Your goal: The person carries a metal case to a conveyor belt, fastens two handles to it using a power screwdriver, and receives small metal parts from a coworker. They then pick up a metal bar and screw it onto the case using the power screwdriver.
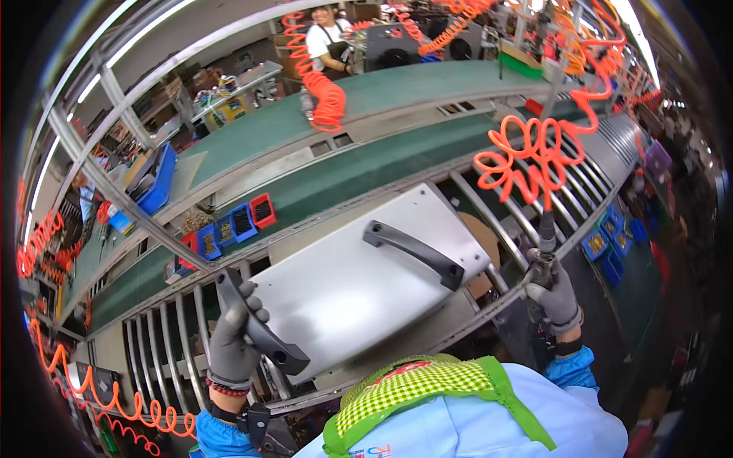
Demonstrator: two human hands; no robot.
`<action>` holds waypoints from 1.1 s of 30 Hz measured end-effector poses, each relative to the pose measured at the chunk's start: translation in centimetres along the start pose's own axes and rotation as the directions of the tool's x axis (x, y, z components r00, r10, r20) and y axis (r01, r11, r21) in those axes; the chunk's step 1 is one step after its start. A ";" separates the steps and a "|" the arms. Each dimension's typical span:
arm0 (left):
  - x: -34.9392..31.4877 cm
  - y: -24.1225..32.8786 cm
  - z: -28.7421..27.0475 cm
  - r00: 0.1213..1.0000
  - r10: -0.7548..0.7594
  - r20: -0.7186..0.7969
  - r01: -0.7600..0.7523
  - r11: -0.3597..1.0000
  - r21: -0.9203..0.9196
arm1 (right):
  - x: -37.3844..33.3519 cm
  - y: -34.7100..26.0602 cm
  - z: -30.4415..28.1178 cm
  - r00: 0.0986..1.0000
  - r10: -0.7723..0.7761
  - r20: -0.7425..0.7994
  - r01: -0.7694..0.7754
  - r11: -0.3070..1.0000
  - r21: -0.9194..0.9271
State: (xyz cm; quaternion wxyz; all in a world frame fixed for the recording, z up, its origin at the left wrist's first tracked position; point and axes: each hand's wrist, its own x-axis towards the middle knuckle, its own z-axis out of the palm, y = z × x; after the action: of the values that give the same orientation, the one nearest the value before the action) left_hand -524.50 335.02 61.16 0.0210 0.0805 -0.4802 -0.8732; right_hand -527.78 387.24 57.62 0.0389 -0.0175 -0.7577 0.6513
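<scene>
steel roller bench (168,343), silver metal panel (359,282) lying on it

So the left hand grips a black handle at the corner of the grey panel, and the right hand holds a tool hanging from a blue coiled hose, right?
Not quite: the head view shows the coiled hose is orange, not blue. The rest holds: the left hand grips a black handle at the corner of the grey panel, and the right hand holds the tool hanging from that hose.
</scene>
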 end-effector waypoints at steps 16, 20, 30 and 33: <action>6.8 -15.4 17.7 0.949 -0.303 -0.081 0.294 0.949 -0.111 | -11.6 32.7 -23.9 0.789 0.570 -0.228 -0.430 0.249 -0.868; 7.2 -16.4 19.6 0.979 -0.198 -0.048 0.190 0.973 -0.135 | -15.4 35.6 -27.3 0.683 0.640 -0.353 -0.502 0.060 -0.863; 10.1 -16.6 20.6 0.959 -0.230 -0.165 0.238 0.971 0.028 | -8.6 29.1 -26.5 0.456 0.888 0.055 -0.079 0.103 -0.992; 9.0 -16.4 20.5 0.978 -0.148 -0.145 0.135 0.986 -0.098 | -5.2 24.9 -21.7 0.442 0.710 0.548 0.183 0.526 -0.830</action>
State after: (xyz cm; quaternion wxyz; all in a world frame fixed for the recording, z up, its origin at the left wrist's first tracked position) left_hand -535.99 359.95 57.04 -0.0012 0.1799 -0.4315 -0.8840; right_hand -521.46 411.95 36.08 -0.4747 0.1537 -0.8548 0.1429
